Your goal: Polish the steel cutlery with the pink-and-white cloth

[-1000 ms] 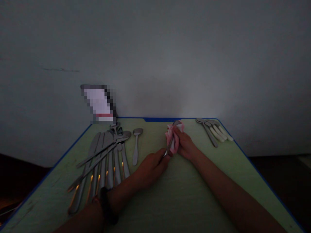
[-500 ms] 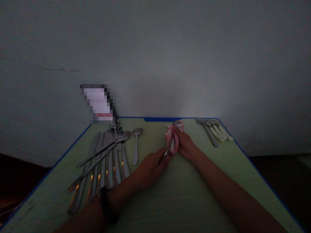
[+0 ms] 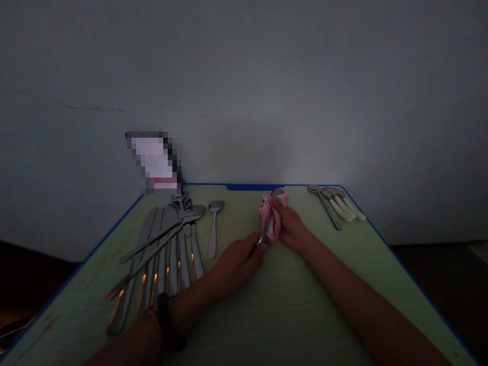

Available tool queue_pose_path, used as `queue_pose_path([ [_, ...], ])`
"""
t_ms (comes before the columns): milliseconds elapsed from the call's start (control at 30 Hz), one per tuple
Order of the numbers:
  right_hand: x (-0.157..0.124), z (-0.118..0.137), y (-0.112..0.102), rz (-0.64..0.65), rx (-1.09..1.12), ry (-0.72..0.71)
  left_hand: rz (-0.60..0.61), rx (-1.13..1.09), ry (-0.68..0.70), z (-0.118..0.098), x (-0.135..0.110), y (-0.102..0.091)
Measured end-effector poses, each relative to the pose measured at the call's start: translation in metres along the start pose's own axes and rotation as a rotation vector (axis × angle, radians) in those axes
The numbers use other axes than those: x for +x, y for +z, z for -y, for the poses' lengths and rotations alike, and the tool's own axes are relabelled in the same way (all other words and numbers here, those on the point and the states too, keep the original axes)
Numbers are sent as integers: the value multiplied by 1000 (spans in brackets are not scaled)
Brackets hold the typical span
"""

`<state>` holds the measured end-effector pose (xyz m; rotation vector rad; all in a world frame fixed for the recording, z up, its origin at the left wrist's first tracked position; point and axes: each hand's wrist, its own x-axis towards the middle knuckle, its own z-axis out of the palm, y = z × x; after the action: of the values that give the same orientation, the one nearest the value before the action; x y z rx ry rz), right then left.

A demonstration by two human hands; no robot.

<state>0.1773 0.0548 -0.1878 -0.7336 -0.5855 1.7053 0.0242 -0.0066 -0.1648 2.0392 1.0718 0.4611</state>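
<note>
My left hand [image 3: 244, 259] is closed round the handle of a metal spoon [image 3: 262, 237], which points up and away to the right. A pink and white cloth [image 3: 275, 230] is wrapped about the spoon's upper part, with the bowl showing above it. My right hand [image 3: 288, 222] is closed on the cloth, thumb pressed near the bowl. To the left of my left hand lies a single short spoon [image 3: 213, 231]. Beyond it, several metal knives [image 3: 172, 262] lie side by side, with long spoons [image 3: 168, 235] crossed over them.
At the far right corner lie a metal spoon [image 3: 328, 208] and several pieces with white handles [image 3: 346, 209]. A blurred phone-like screen [image 3: 154, 157] leans on the wall [image 3: 244, 91] at the back left. The green table [image 3: 305, 305] has a blue edge.
</note>
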Motion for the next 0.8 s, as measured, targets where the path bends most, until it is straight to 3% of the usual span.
queue_pose_path([
  [800,0,-1,0,-14,-16,-14,-10,12,20,-1,0,-1],
])
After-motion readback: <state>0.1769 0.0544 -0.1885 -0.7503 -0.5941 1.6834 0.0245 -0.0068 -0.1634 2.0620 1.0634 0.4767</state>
